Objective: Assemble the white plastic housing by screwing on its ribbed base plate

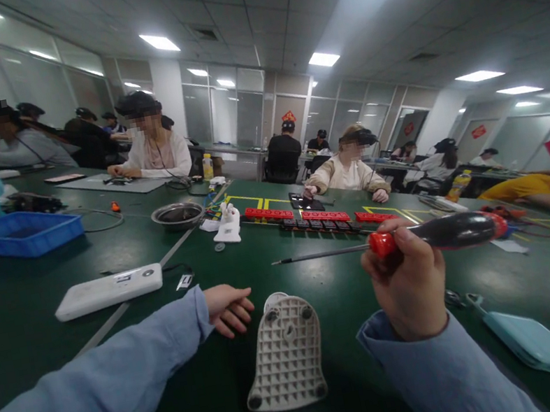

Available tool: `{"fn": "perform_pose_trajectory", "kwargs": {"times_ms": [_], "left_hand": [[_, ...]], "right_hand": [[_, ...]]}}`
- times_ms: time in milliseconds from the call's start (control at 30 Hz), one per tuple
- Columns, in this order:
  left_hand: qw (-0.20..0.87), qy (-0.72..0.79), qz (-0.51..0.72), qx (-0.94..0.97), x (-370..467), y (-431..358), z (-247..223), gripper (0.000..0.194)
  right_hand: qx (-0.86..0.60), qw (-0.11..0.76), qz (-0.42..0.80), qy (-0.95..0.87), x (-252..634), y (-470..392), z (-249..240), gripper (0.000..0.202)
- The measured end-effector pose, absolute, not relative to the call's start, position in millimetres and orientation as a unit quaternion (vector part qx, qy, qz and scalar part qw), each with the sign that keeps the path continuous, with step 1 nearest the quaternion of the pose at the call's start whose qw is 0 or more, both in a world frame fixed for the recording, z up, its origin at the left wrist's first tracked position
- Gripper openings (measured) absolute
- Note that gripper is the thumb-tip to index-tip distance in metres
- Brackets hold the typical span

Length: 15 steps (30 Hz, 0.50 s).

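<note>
My right hand (408,278) grips a screwdriver (444,233) with a black and red handle, held level above the green table (33,312), its thin shaft pointing left. My left hand (228,308) rests on the table with curled fingers, holding nothing, just left of a grey ribbed plastic base (286,353) that lies flat between my two hands. Both my sleeves are light blue.
A white flat device (109,290) lies to the left, a blue tray (14,234) and a metal bowl (178,215) farther back. Red and black parts (319,216) line the middle. A light blue plastic piece (536,341) lies at right. Several seated people work around the table.
</note>
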<state>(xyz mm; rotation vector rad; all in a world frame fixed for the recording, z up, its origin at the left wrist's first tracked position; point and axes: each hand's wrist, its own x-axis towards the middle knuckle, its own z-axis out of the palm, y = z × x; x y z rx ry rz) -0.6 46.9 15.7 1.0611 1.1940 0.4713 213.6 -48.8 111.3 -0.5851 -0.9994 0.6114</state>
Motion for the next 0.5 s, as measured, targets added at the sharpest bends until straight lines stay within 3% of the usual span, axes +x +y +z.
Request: {"fn": "perform_pose_trajectory", "kwargs": {"times_ms": [100, 200, 300, 500], "left_hand": [[0.698, 0.503, 0.075, 0.504, 6, 38, 2, 0.048], [0.7, 0.482, 0.027, 0.526, 20, 18, -4, 0.039], [0.752, 0.462, 0.092, 0.462, 32, 2, -8, 0.022], [0.886, 0.33, 0.187, 0.266, 34, -16, 5, 0.03]], "right_hand": [[-0.275, 0.791, 0.299, -0.457, 216, -48, 113, 0.011], [-0.277, 0.786, 0.299, -0.464, 215, -47, 112, 0.011], [-0.277, 0.784, 0.299, -0.468, 213, -46, 109, 0.01], [-0.292, 0.79, 0.273, -0.465, 218, -52, 118, 0.011]]}}
